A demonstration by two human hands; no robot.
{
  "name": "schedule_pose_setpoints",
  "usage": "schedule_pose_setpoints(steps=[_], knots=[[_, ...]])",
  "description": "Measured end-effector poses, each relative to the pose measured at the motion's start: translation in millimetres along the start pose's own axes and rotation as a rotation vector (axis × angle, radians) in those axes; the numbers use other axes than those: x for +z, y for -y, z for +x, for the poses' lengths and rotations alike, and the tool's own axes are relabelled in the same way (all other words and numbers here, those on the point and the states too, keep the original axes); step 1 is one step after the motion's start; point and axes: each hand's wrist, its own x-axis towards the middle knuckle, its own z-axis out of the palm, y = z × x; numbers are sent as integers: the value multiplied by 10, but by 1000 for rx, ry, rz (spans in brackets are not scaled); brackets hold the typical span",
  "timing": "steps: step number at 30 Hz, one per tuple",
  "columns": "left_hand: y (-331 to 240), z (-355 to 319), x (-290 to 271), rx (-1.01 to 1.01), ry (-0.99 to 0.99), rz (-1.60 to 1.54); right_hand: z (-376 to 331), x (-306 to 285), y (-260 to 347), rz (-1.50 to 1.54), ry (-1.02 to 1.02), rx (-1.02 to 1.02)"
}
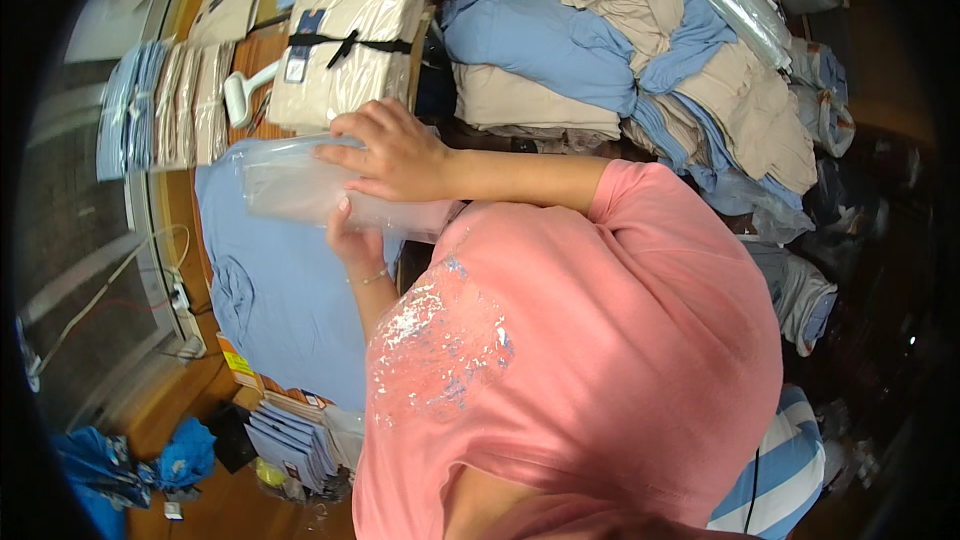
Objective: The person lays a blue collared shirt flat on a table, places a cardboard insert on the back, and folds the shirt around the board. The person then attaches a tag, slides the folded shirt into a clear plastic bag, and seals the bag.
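Note:
A clear plastic bag [300, 185], or a thin stack of them, lies crosswise over a light blue garment [290, 310] spread out on the table. My left hand [356, 240] pinches the bag's near edge, its thumb on top and the other fingers hidden. Across the bag's far side reaches my right hand [395, 152], fingers apart and bent, resting on the plastic without a visible grip. Just beyond its fingertips sits a stack of beige folded garments [345, 70] in clear wrapping, tied with a black band.
A white-handled tool [240, 95] lies left of the tied stack, beside rows of folded blue and beige packs [165, 105]. Heaped blue and beige garments [545, 45] fill the far right, with a plastic roll [745, 10] on top. Folded packs [290, 440] sit low at the near left.

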Motion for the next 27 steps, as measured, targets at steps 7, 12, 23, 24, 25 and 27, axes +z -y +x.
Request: schedule_pose_setpoints(steps=[7, 12, 23, 24, 25, 27], knots=[[245, 451, 632, -75, 111, 267, -131, -174, -772, 787, 145, 344], [412, 620, 926, 55, 94, 630, -188, -275, -912, 770, 251, 441], [526, 556, 1160, 241, -19, 596, -347, -261, -1132, 874, 374, 481], [559, 568, 1120, 234, 10, 651, -406, -225, -1179, 823, 327, 490], [582, 578, 1101, 226, 40, 706, -467, -196, -1231, 770, 278, 500], [662, 522, 1256, 181, -4, 648, -621, -168, -1492, 793, 146, 571]])
